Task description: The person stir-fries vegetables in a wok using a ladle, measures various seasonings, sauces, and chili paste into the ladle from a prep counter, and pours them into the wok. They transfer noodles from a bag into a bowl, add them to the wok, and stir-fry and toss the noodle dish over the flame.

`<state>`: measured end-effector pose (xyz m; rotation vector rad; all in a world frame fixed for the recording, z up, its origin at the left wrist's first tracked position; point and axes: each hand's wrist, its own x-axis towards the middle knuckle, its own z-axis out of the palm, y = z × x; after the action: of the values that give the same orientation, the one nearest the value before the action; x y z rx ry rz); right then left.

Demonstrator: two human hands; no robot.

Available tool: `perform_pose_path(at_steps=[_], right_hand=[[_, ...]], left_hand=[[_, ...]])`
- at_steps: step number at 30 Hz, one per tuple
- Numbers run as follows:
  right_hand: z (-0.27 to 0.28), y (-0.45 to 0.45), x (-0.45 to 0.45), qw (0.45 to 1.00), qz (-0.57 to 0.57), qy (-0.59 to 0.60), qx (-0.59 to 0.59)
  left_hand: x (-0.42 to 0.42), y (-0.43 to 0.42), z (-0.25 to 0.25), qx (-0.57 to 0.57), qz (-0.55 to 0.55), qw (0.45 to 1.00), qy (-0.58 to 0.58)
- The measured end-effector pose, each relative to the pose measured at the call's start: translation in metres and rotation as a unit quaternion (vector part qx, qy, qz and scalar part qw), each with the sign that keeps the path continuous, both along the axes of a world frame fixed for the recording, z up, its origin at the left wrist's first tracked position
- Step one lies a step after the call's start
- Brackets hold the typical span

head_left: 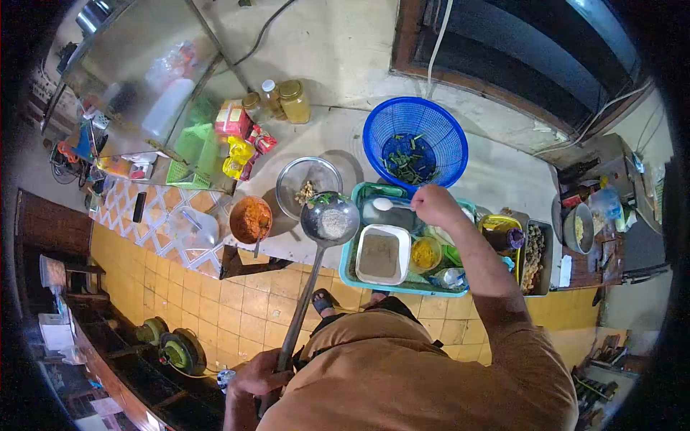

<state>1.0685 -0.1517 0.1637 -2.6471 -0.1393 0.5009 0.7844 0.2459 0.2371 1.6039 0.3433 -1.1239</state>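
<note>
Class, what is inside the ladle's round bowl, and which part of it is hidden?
The ladle holds a pale heap, with green bits by its far rim. The surface beneath the heap is covered and cannot be seen.

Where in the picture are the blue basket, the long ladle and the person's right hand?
Blue basket [451,147]: head view, inner wall.
Long ladle [310,284]: head view, handle.
Right hand [435,206]: head view, back of the hand.

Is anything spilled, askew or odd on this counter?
No clear spill or damage shows. The one untidy spot is the yellow packets beside the green basket, heaped at angles with a red packet, while the jars nearby stand upright. The white contents sit within the ladle in the left hand.
</note>
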Motion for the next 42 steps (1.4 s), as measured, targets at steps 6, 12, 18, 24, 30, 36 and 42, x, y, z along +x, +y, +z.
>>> perform_pose_path(at_steps=[6,12,18,24,30,36,42], right_hand=[[0.018,0.022,-0.013,0.996,0.004,-0.075,-0.047],[-0.043,0.035,-0.005,0.991,0.035,-0.015,-0.125],[-0.095,0.041,0.016,0.995,0.049,-0.013,-0.086],[-0.074,0.030,0.014,0.993,0.064,0.019,-0.094],[-0.023,0.000,0.008,0.994,0.076,-0.001,-0.085],[0.034,0.025,-0.015,0.995,0.020,-0.083,0.052],[-0.009,0.025,-0.003,0.988,0.040,-0.013,-0.151]], left_hand=[[0.006,-0.010,0.004,-0.057,0.039,0.998,-0.011],[-0.012,0.000,-0.006,-0.027,-0.023,0.999,-0.019],[-0.036,0.003,-0.016,-0.064,0.069,0.996,-0.004],[-0.039,0.008,-0.025,-0.037,0.027,0.996,-0.077],[-0.014,0.005,-0.009,0.008,-0.008,0.999,-0.036],[-0.003,0.002,-0.010,-0.056,0.013,0.997,-0.045],[-0.002,-0.002,0.002,-0.058,0.008,0.998,0.019]])
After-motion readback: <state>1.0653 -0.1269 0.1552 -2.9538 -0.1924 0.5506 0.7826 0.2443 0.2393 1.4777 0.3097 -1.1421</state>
